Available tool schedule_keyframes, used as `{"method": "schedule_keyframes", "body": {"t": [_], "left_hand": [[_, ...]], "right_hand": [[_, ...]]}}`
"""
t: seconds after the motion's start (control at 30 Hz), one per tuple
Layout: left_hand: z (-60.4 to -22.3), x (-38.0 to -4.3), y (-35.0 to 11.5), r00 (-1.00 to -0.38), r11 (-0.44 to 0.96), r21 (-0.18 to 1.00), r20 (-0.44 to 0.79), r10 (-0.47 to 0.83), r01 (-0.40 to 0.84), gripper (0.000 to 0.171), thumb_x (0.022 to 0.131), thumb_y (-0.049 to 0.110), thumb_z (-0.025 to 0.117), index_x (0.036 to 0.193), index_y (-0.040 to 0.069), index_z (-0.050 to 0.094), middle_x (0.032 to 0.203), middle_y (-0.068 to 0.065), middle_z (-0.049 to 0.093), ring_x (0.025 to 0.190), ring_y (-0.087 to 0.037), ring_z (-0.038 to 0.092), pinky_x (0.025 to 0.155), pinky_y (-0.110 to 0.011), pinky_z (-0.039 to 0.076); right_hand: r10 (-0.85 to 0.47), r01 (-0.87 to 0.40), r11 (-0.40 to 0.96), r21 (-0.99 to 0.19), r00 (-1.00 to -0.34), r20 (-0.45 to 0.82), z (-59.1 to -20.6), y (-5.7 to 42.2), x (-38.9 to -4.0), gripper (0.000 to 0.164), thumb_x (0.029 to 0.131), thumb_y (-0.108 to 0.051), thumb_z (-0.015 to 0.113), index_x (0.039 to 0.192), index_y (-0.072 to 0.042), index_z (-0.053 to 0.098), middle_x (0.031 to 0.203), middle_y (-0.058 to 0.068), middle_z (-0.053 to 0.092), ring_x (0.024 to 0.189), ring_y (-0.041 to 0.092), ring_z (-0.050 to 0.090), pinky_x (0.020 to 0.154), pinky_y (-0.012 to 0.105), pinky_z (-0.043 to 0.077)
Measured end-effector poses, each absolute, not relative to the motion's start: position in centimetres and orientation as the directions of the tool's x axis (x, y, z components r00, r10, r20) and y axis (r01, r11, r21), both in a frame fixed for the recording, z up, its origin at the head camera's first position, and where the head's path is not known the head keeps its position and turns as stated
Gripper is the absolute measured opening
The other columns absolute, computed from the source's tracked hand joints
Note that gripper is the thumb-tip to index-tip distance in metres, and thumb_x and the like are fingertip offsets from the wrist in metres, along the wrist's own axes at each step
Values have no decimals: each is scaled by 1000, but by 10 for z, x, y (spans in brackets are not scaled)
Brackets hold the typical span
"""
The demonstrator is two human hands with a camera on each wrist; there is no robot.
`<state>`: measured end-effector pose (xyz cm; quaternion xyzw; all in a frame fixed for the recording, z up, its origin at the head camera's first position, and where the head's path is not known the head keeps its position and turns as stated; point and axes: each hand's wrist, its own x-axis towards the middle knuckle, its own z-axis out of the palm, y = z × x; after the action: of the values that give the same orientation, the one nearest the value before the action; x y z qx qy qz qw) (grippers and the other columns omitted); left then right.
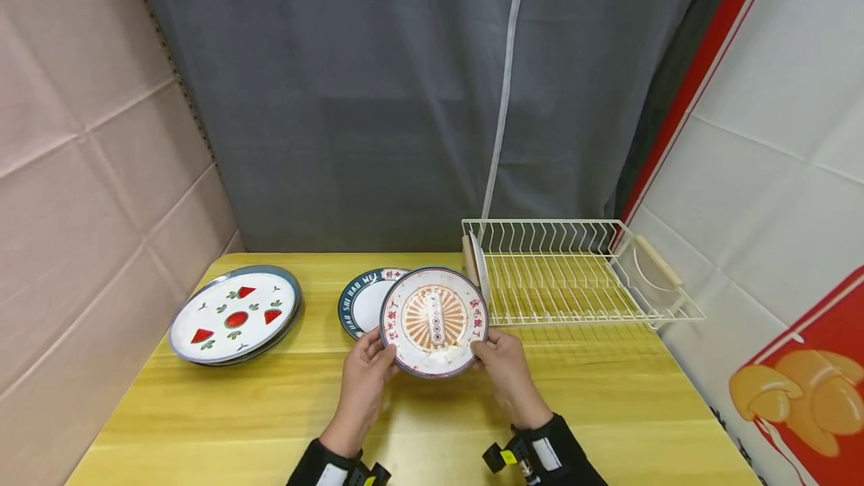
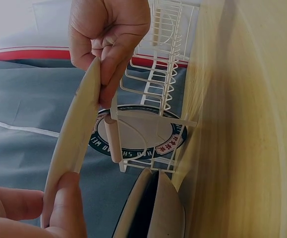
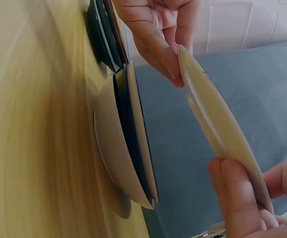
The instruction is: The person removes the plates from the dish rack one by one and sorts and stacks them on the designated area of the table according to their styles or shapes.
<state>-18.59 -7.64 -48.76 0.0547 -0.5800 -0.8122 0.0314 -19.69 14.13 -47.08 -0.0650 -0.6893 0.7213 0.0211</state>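
Both hands hold a round white plate (image 1: 435, 321) with red characters, a sunburst print and a dark rim, tilted up above the table. My left hand (image 1: 363, 377) pinches its lower left edge, thumb on the face. The right hand (image 1: 508, 370) pinches the lower right edge likewise. In the left wrist view the plate (image 2: 74, 134) shows edge-on between the two hands. Partly hidden behind it, a blue-rimmed lettered plate (image 1: 364, 307) tops a small stack on the table; the right wrist view shows that stack (image 3: 116, 144) from the side.
A cream wire dish rack (image 1: 580, 321) with wooden handles stands at the back right; a plate (image 1: 478, 272) stands upright at its left end. At left on the wooden table (image 1: 270, 426) lies a watermelon-patterned plate (image 1: 236, 298) atop another. A grey curtain (image 1: 378, 133) hangs behind.
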Motion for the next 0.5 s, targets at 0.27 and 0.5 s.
{"method": "schedule_keyframes", "body": {"t": [0.27, 0.5], "left_hand": [[-487, -183, -77, -988, -342, 940, -63, -138, -12, 44, 101, -8, 55, 142, -18, 42, 129, -30, 58, 93, -14, 65, 78, -27, 60], [-486, -183, -81, -986, -398, 917, -88, -140, -26, 42, 101, -8, 55, 140, -19, 42, 118, -19, 62, 91, -12, 65, 78, -25, 60]], "right_hand": [[106, 80, -40, -996, -991, -84, -475, 142, -196, 26, 93, 5, 58, 116, 16, 67, 79, 8, 67, 63, 12, 55, 57, 22, 51], [53, 85, -149, -985, -994, -93, -475, 142, -196, 26, 96, 3, 60, 117, 18, 65, 86, 12, 69, 66, 12, 61, 59, 20, 55]]}}
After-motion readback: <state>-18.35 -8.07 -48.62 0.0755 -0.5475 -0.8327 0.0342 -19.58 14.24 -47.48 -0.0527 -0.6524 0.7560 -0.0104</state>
